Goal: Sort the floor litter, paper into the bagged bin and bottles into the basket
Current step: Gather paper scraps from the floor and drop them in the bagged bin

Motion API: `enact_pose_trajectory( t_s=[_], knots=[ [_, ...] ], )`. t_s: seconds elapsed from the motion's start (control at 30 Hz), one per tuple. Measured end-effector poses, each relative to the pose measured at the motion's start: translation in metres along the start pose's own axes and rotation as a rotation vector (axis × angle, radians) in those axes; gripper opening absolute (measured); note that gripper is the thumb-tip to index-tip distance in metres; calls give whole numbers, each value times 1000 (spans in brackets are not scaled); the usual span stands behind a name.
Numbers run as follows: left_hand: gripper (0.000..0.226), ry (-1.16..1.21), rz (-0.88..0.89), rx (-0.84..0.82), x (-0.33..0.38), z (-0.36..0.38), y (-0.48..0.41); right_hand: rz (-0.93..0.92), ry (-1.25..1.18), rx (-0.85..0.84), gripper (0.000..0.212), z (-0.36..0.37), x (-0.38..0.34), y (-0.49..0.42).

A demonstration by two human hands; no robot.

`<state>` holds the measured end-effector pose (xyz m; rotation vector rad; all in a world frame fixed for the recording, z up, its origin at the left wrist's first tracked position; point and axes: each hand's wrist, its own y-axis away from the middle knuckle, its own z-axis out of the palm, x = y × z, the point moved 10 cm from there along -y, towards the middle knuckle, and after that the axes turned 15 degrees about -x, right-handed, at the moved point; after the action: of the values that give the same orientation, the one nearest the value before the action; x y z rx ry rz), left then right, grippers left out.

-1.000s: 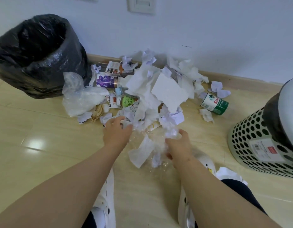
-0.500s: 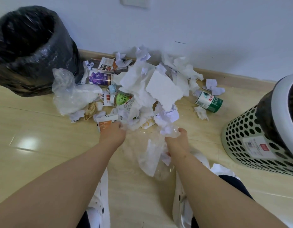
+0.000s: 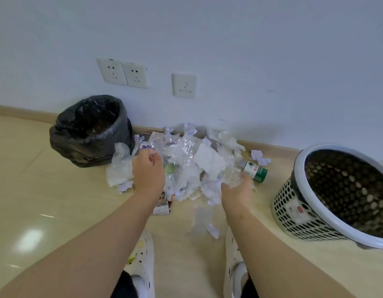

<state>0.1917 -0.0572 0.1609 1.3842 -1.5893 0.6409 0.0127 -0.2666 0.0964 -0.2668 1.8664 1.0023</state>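
A clear plastic sheet [image 3: 182,155] hangs stretched between my hands above the litter. My left hand [image 3: 148,172] pinches its upper left edge. My right hand [image 3: 235,190] grips its crumpled right end. Behind and below it lies a heap of torn white paper [image 3: 209,160] against the skirting board. A small bottle with a green and white label [image 3: 256,171] lies on the floor just right of my right hand. The bin with the black bag [image 3: 89,130] stands at the left. At the right is the white perforated basket [image 3: 336,198].
A crumpled white plastic bag [image 3: 119,168] lies between the bin and my left hand. A printed packet [image 3: 163,204] and loose paper scraps [image 3: 213,230] lie near my white shoes [image 3: 143,257]. Wall sockets [image 3: 121,73] sit above the bin.
Both hands have risen from the floor with the clear plastic sheet, spreading apart. My head has lifted, so the wall, sockets and whole basket now show.
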Motion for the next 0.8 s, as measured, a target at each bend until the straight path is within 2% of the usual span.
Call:
enact_pose_trajectory(
  t_s=[0.13,0.27,0.37,0.43,0.57,0.63,0.8],
  knots=[
    [7,198,83,9,31,-19,47,-88,-125,1,65,0,-19,41],
    [4,452,-129,-186,24,-4,79,-128,-299,-27,63,-5,-31,78],
    [1,730,-230,-352,23,11,99,-14,-447,-201,55,12,-30,106],
    [15,817,-253,-388,22,9,109,8,-446,-333,51,30,-35,122],
    [48,920,-279,-418,18,-3,122,-9,-418,-476,50,52,-39,146],
    [64,894,-305,-466,16,-5,126,2,-431,-533,47,58,-38,153],
    [53,431,-297,-655,8,1,135,36,-418,-589,29,68,-41,156]
  ],
)
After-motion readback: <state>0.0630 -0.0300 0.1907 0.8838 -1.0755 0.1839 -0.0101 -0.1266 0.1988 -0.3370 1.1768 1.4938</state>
